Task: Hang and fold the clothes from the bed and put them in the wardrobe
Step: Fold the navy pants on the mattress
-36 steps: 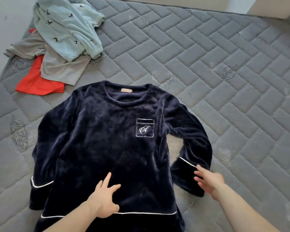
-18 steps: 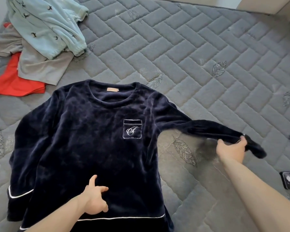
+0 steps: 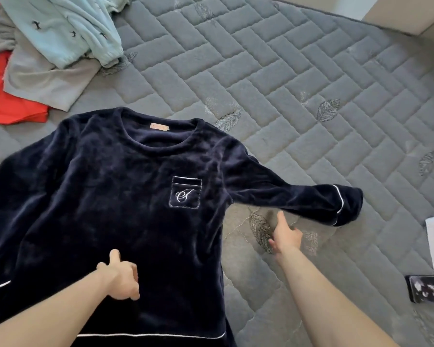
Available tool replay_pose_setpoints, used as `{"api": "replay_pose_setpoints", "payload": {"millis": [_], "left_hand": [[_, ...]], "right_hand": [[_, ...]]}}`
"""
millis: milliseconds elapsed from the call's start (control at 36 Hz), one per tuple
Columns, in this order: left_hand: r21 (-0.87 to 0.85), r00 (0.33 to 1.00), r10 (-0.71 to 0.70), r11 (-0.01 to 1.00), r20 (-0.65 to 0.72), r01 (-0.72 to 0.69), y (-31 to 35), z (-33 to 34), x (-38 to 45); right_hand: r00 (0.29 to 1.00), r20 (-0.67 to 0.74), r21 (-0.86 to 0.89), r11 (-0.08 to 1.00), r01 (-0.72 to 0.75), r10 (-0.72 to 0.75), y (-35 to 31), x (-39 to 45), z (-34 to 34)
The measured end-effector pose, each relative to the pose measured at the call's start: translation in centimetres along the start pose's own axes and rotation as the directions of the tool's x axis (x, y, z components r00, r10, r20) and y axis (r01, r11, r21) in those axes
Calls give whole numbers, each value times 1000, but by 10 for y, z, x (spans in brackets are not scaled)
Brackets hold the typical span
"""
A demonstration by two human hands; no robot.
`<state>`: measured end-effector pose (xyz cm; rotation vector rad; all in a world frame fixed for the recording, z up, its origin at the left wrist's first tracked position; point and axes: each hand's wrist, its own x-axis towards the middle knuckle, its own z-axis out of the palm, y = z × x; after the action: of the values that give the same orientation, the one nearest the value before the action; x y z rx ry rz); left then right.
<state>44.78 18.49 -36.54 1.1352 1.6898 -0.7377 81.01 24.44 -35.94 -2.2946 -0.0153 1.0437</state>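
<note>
Sleeve released since half a second ago: right hand (image 3: 286,236) has let go and the sleeve (image 3: 298,199) now lies stretched out flat to the side.
Navy velour pyjama top (image 3: 125,201), face up on grey quilted mattress (image 3: 298,83); left hand (image 3: 122,279), fingers loosely curled, resting on its lower front, gripping nothing; right hand fingers spread, just below the sleeve. Pile of mint, grey and red garments (image 3: 48,51) far left; dark phone (image 3: 429,288) at right edge.

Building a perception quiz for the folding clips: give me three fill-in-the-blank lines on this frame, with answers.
1. The navy velvet top lies on the grey quilted ____.
2. The top's outstretched sleeve points toward the person's ____ side.
3. The left hand rests on the navy ____.

Missing words: mattress; right; top
</note>
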Motion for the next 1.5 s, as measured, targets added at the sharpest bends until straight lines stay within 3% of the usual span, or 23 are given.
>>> {"api": "replay_pose_setpoints", "payload": {"millis": [139,333,417,500,556,611,667,722,778,833,889,972,1056,1111,1167,1222,1278,1361,1417,1500], "left_hand": [[75,999,40,996,25,-42,0,-4,7],[86,997,54,995,55,-59,-5,-9,12],[119,995,21,992,98,-33,-2,-14,8],[108,993,21,994,120,-34,-5,-17,4],[38,992,54,998,112,-59,-14,-21,3],[-114,997,71,991,-7,-72,-28,-28,1],[-271,961,-44,962,-274,-34,-48,-39,-2],[-415,833,-234,910,-501,7,-76,-53,-4],[-507,702,-383,861,-600,36,-109,-69,-4],[-570,624,-491,817,-608,87,-147,-82,2],[-596,598,-579,777,-554,199,-180,-95,7],[-611,659,-640,718,-394,333,-217,-105,15],[-640,830,-497,729,-253,242,-229,-110,15],[-546,873,-388,818,-296,178,-234,-114,13],[-362,838,-325,917,-438,167,-239,-126,4],[-240,738,-275,958,-616,156,-250,-143,-7],[-201,626,-227,973,-746,114,-268,-163,-14],[-193,539,-204,978,-817,77,-300,-194,-15],[-203,553,-235,972,-799,120,-317,-208,-12],[-184,693,-267,964,-670,193,-326,-217,-9]], "right_hand": [[1000,-22,267,964,9,-3,-37,29,15],[987,-158,384,920,81,-20,-78,34,19],[957,-184,272,924,269,-224,-80,17,27],[901,-93,96,897,432,-424,-76,-12,36],[864,-12,43,863,504,-504,-72,-32,45],[822,64,28,825,565,-566,-67,-56,55],[792,136,19,801,599,-595,-63,-77,65],[766,215,4,785,620,-606,-59,-94,76],[743,297,-13,775,632,-600,-55,-106,88],[719,366,-17,768,640,-590,-49,-114,102],[710,393,-15,768,640,-584,-43,-121,114],[735,375,-20,788,615,-564,-34,-126,128],[767,333,-71,796,601,-549,-23,-127,137],[784,311,-115,798,592,-537,-17,-127,138],[795,293,-172,789,590,-531,-14,-127,136],[801,267,-217,776,592,-536,-15,-130,131],[795,246,-232,763,603,-554,-21,-135,127],[759,243,-238,722,650,-603,-33,-148,124],[720,260,-234,681,694,-643,-40,-158,123],[648,282,-217,611,761,-707,-50,-171,127]]}}
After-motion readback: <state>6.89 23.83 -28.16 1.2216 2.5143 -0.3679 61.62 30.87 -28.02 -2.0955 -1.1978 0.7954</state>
